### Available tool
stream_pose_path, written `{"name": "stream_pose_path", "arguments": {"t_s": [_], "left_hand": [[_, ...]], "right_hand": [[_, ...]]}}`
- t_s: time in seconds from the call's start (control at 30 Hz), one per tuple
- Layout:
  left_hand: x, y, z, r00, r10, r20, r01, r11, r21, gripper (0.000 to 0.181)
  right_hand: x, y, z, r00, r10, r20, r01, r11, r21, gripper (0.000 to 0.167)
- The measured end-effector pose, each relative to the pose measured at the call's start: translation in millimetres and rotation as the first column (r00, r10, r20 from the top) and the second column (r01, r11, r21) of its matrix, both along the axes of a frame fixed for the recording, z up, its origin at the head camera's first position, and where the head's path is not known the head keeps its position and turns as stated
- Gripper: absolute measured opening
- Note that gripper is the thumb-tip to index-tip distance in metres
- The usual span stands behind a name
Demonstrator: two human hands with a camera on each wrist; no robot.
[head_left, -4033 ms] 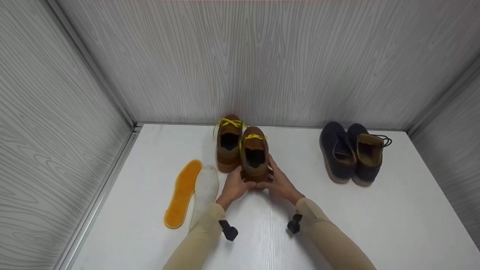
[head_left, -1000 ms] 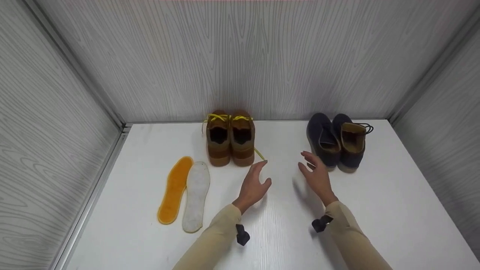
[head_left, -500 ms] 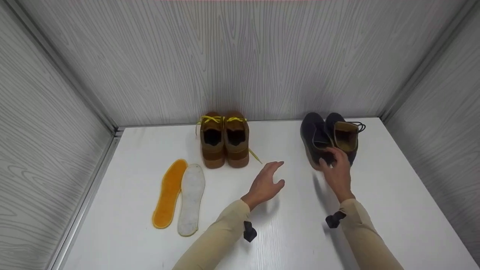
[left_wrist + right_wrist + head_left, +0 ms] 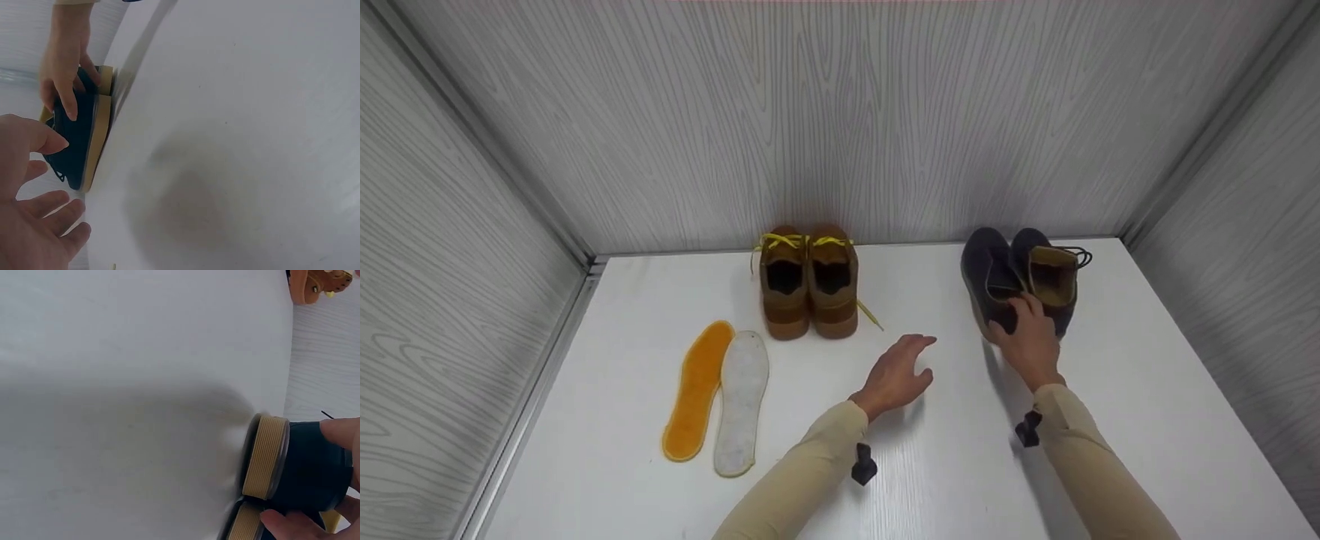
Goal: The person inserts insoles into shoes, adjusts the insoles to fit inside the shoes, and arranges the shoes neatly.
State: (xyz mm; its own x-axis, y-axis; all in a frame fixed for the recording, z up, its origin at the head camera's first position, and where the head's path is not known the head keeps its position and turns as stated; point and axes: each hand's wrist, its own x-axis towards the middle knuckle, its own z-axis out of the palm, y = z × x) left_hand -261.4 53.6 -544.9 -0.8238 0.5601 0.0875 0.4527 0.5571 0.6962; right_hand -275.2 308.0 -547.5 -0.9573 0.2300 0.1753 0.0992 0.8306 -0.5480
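At the right, two navy shoes with tan soles stand side by side, toes toward the back wall. My right hand (image 4: 1027, 341) grips the heel of the left navy shoe (image 4: 976, 271), thumb on its left side. In the right wrist view, fingers (image 4: 289, 526) reach down between that shoe (image 4: 315, 464) and its neighbour. The right navy shoe (image 4: 1063, 311) has its tan-lined opening upward. Empty and relaxed, my left hand (image 4: 894, 379) hovers over the middle of the table; the left wrist view shows its spread fingers (image 4: 64, 216).
Two brown shoes with yellow laces, left (image 4: 785, 304) and right (image 4: 835, 304), stand near the back wall (image 4: 840, 127). One lace end trails right. An orange insole (image 4: 697, 394) and a white insole (image 4: 742, 405) lie at the left of the white table (image 4: 615, 315).
The brown shoes now stand evenly side by side, released by both hands. My right hand has moved right and taken the navy heel. My left hand has drifted right, free of the shoes.
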Motion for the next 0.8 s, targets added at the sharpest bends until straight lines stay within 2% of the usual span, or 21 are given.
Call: {"name": "stream_pose_path", "arguments": {"t_s": [0.07, 0.23, 0.5, 0.8], "left_hand": [[-1.7, 0.0, -1.0, 1.000, 0.000, -0.011, 0.000, 1.000, -0.009, 0.048], [-4.9, 1.4, -2.9, 1.000, -0.009, 0.017, 0.010, 1.000, -0.017, 0.048], [-6.3, 0.4, -8.2, 0.999, -0.013, 0.032, 0.013, 1.000, -0.024, 0.048], [-5.3, -10.5, -3.3, 0.999, 0.005, 0.036, -0.005, 1.000, -0.004, 0.047]], "right_hand": [[-2.4, -1, -0.7, 1.000, 0.002, 0.015, -0.002, 1.000, -0.003, 0.054], [-6.5, -3, -7.4, 1.000, 0.002, 0.006, -0.001, 0.999, -0.050, 0.053], [-8.1, -3, -13.2, 0.994, 0.042, -0.103, -0.051, 0.996, -0.079, 0.050], [-5.4, -3, -8.1, 0.999, 0.001, -0.042, -0.007, 0.987, -0.161, 0.052]]}}
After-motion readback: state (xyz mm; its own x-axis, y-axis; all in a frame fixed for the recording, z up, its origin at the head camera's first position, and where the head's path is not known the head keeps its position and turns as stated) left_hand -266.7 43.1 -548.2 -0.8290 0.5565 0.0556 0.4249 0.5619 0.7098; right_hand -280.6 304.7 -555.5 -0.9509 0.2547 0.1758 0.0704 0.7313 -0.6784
